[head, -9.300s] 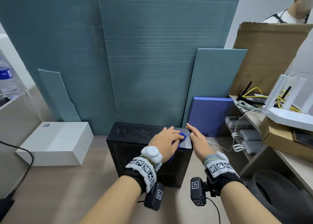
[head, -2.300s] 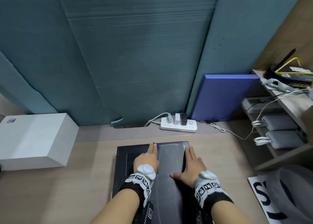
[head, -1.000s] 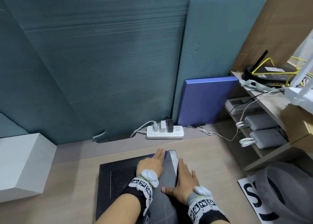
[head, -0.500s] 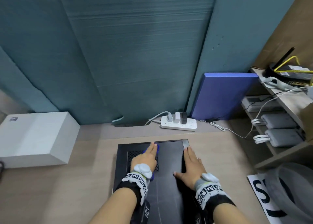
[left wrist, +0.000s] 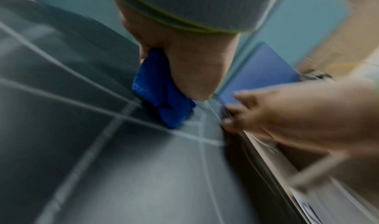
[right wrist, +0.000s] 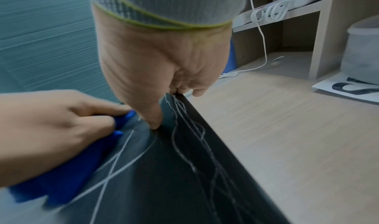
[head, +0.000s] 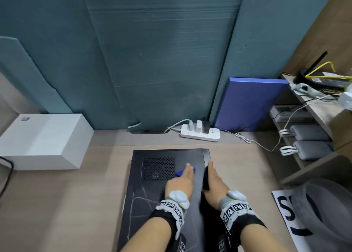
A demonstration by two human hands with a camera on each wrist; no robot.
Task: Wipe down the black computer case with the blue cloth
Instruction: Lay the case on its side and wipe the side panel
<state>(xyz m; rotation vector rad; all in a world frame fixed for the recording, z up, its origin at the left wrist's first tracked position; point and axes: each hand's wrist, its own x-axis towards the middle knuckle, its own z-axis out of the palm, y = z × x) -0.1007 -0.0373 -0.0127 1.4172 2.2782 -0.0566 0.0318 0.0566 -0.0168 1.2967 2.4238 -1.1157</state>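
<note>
The black computer case point(head: 148, 194) lies flat on the wood surface, vent grille point(head: 158, 168) facing up, with white scratch-like lines across its panel point(right wrist: 174, 179). My left hand point(head: 181, 183) presses the folded blue cloth point(head: 179, 173) onto the panel just right of the grille. The left wrist view shows the cloth point(left wrist: 164, 98) tucked under that hand point(left wrist: 190, 65). My right hand point(head: 214, 185) holds the case's right edge. Its thumb lies on top and its fingers curl over the side point(right wrist: 160, 62).
A white box point(head: 43, 139) sits to the left. A power strip point(head: 200, 133) and a blue board point(head: 247, 103) stand behind the case against teal foam panels point(head: 152, 61). A shelf with grey adapters point(head: 308, 143), a grey bin point(head: 327, 213) and a printed sheet point(head: 285, 213) are on the right.
My left hand has slid the cloth back toward me, from the case's far edge to beside the grille. The right hand stays on the right edge.
</note>
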